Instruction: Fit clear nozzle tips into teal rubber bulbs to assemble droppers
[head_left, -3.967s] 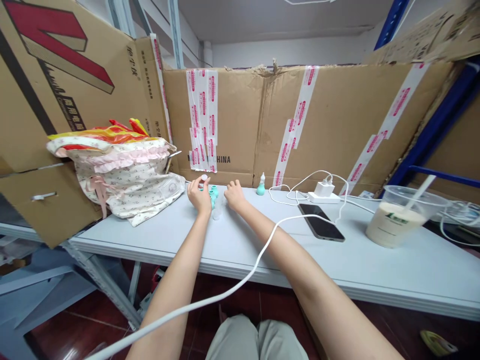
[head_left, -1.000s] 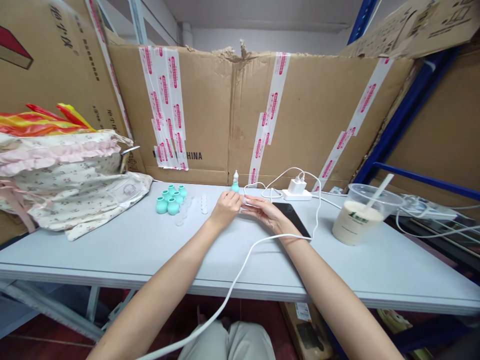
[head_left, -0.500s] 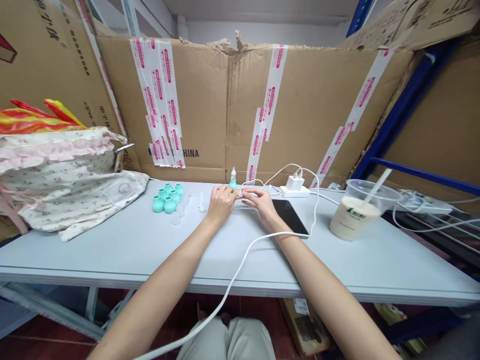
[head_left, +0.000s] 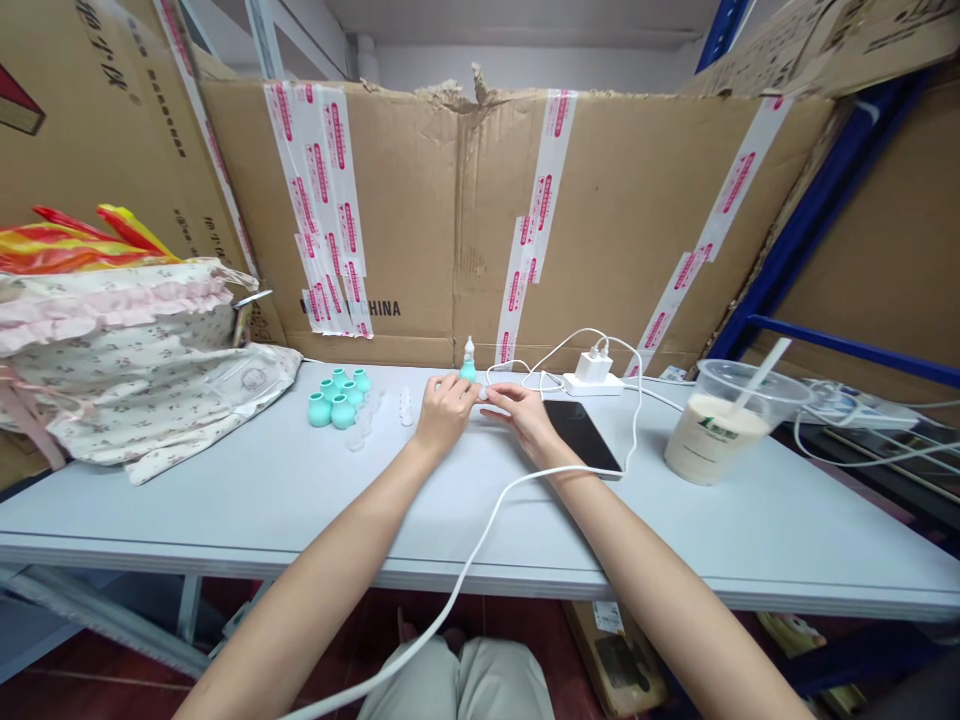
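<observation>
My left hand (head_left: pixel 444 412) and my right hand (head_left: pixel 525 420) meet near the middle of the table. Their fingertips pinch a small translucent plastic piece (head_left: pixel 483 393), partly covered by the fingers. Just behind them stands a teal bulb with a clear pointed tip (head_left: pixel 469 362). To the left is a cluster of several open-necked teal bulbs (head_left: pixel 343 411). Small clear plastic parts (head_left: pixel 357 438) lie beside that cluster, and a short row of others (head_left: pixel 406 408) sits nearer my left hand.
A dark tablet or phone (head_left: pixel 581 436) lies by my right wrist. A white cable (head_left: pixel 480 545) crosses over my right forearm, and a charger (head_left: pixel 595 366) stands on a power strip. At right is a drink cup with straw (head_left: pixel 701 440); at left, a floral cloth bag (head_left: pixel 172 375).
The whole view has shifted slightly. My hands stay together on the small piece, with the right hand's lower fingers moved a little away from the left hand.
</observation>
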